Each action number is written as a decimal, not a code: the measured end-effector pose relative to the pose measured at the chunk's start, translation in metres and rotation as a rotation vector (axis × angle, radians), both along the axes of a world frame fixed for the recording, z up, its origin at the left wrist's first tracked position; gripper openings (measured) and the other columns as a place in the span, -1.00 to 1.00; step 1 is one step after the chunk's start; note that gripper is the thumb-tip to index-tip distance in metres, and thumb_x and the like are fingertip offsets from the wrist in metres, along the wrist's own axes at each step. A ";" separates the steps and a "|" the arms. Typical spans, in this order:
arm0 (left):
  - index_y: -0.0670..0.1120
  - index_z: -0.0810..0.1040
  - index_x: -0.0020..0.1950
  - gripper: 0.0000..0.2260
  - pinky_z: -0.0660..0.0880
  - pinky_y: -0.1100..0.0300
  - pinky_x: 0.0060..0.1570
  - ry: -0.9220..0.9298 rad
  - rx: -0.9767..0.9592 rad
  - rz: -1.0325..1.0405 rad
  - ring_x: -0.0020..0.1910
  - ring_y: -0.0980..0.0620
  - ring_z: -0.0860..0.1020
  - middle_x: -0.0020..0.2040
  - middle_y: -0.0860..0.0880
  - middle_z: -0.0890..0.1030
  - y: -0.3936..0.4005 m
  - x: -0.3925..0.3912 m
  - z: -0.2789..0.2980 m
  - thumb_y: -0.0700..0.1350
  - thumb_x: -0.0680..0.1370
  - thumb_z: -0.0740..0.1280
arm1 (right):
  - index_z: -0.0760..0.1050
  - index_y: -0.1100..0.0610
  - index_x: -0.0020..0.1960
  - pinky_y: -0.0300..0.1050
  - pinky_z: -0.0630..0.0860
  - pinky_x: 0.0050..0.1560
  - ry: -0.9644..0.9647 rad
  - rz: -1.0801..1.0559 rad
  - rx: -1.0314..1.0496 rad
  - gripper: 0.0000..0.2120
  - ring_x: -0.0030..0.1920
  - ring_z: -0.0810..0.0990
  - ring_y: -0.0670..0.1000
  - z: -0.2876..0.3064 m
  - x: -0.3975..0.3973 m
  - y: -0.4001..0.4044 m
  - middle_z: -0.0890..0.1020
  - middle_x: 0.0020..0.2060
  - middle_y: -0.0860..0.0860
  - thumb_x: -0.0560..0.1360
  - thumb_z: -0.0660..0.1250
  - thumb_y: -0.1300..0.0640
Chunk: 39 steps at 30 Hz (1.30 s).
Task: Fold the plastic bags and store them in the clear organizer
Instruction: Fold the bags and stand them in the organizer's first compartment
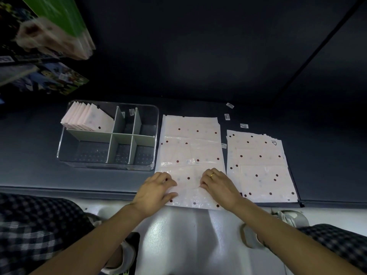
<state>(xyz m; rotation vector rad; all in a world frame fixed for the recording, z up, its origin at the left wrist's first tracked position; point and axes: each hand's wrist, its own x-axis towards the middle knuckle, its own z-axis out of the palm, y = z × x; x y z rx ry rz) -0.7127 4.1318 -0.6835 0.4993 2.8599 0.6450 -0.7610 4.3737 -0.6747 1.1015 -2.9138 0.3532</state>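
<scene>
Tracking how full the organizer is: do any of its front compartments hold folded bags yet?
No. The folded bags stand only in the back left compartment of the clear organizer; the front compartments show only their bare bottoms.

bare forearms; gold ring on right grip; checked trousers

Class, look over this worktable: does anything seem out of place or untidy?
Yes. Small barcode stickers lie scattered loose on the table beyond the bag stacks, and the right stack is fanned unevenly.
</scene>
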 end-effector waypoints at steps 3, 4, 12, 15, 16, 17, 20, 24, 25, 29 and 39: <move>0.05 0.41 0.36 -0.54 0.14 0.29 0.29 -0.027 0.025 -0.021 0.35 0.10 0.30 0.35 0.09 0.39 -0.001 -0.002 0.005 0.20 0.52 0.27 | 0.56 0.20 -0.16 -0.14 0.52 -0.15 -0.117 -0.008 -0.016 -0.90 -0.15 0.54 0.04 0.009 -0.001 -0.001 0.60 -0.17 0.03 0.48 0.40 0.17; 0.05 0.38 0.39 -0.50 0.12 0.30 0.31 -0.047 0.050 -0.029 0.38 0.10 0.29 0.38 0.09 0.38 -0.001 -0.002 0.007 0.20 0.50 0.30 | 0.54 0.20 -0.09 -0.18 0.46 -0.06 -0.178 -0.021 -0.022 -0.87 -0.07 0.50 0.01 0.012 -0.001 0.000 0.58 -0.11 0.02 0.53 0.33 0.13; 0.10 0.44 0.29 -0.62 0.48 0.21 -0.01 -0.109 0.252 0.191 0.06 0.11 0.59 0.08 0.16 0.62 -0.003 -0.005 0.026 0.08 0.49 0.37 | 0.46 0.02 -0.10 -0.27 0.42 -0.03 -0.830 -0.070 -0.032 -0.92 -0.07 0.52 -0.09 0.056 -0.022 0.003 0.60 -0.08 -0.04 0.55 0.25 0.17; 0.10 0.36 0.38 -0.57 0.51 0.17 -0.05 0.023 0.322 0.290 0.10 0.13 0.55 0.19 0.15 0.55 0.001 -0.007 0.030 0.00 0.52 0.35 | 0.45 0.02 -0.01 -0.12 0.47 0.07 -0.743 -0.153 0.004 -0.95 0.03 0.53 -0.04 0.065 -0.038 -0.001 0.60 -0.01 -0.03 0.58 0.22 0.09; 0.07 0.33 0.40 -0.54 0.50 0.18 -0.04 0.089 0.323 0.317 0.17 0.12 0.51 0.26 0.11 0.50 0.004 -0.007 0.031 -0.04 0.53 0.36 | 0.44 0.04 0.05 -0.06 0.47 0.07 -0.637 -0.184 0.028 -0.89 0.06 0.51 -0.01 0.066 -0.043 -0.003 0.58 0.02 -0.02 0.59 0.19 0.05; 0.04 0.33 0.41 -0.52 0.49 0.17 -0.02 0.169 0.314 0.324 0.24 0.09 0.46 0.32 0.07 0.46 0.006 -0.008 0.032 -0.08 0.52 0.36 | 0.43 0.06 0.11 -0.06 0.45 0.05 -0.533 -0.221 0.033 -0.83 0.08 0.49 0.00 0.065 -0.047 -0.006 0.57 0.05 -0.01 0.60 0.16 0.02; -0.09 0.39 0.38 -0.54 0.47 0.11 0.15 0.395 0.205 0.192 0.34 -0.04 0.38 0.37 -0.07 0.42 0.010 -0.010 0.031 -0.13 0.50 0.40 | 0.40 0.09 0.24 -0.10 0.39 0.02 -0.393 -0.286 0.007 -0.73 0.17 0.42 0.03 0.061 -0.052 -0.015 0.53 0.15 0.01 0.61 0.14 0.01; -0.13 0.52 0.27 -0.57 0.32 -0.03 0.36 0.482 0.055 -0.057 0.32 -0.11 0.45 0.30 -0.10 0.51 0.019 -0.002 0.021 -0.19 0.42 0.48 | 0.38 0.09 0.30 -0.11 0.38 0.10 -0.389 -0.268 0.022 -0.68 0.24 0.41 0.05 0.047 -0.046 -0.028 0.50 0.23 0.03 0.60 0.16 -0.01; -0.12 0.55 0.24 -0.57 0.36 -0.05 0.34 0.481 0.030 -0.092 0.28 -0.10 0.49 0.27 -0.09 0.54 0.021 0.000 0.020 -0.21 0.39 0.50 | 0.39 0.09 0.29 -0.12 0.38 0.09 -0.369 -0.278 -0.020 -0.67 0.22 0.43 0.04 0.045 -0.043 -0.030 0.51 0.21 0.02 0.60 0.16 -0.03; -0.06 0.65 0.02 -0.59 0.49 0.01 0.16 0.470 -0.024 -0.027 -0.19 0.01 0.63 -0.21 0.02 0.64 0.025 -0.014 0.026 -0.32 0.22 0.54 | 0.44 -0.02 0.21 -0.10 0.46 0.06 -0.571 -0.287 -0.130 -0.59 0.07 0.50 -0.06 0.044 -0.035 -0.029 0.55 0.03 -0.12 0.50 0.19 -0.26; -0.15 0.58 0.20 -0.58 0.42 -0.14 0.25 0.426 -0.050 0.026 0.17 -0.12 0.56 0.14 -0.12 0.60 0.035 -0.025 0.036 -0.24 0.36 0.51 | 0.34 0.04 0.34 -0.08 0.33 0.19 -0.340 -0.270 0.178 -0.55 0.25 0.38 0.08 0.040 -0.056 -0.014 0.48 0.22 0.03 0.51 0.28 -0.10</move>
